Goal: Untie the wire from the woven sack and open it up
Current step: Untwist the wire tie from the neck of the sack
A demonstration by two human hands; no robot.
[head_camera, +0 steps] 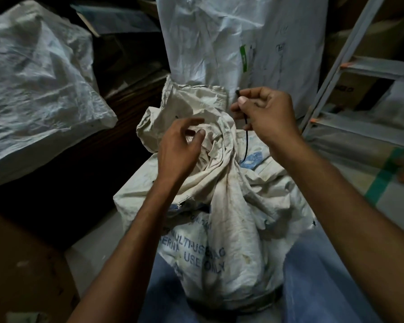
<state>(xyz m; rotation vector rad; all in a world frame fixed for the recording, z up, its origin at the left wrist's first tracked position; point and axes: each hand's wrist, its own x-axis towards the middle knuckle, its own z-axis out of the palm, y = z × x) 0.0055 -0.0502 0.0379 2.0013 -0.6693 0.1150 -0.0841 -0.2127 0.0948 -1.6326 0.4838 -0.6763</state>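
ladder (350,73) right of sack (219,229)

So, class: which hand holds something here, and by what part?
The right hand pinches the black wire near its upper end; the left hand holds nothing.

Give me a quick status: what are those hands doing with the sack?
Right hand pinching black wire, lifted off sack. Left hand open at the bunched neck. Neck not yet spread. Nothing in the way.
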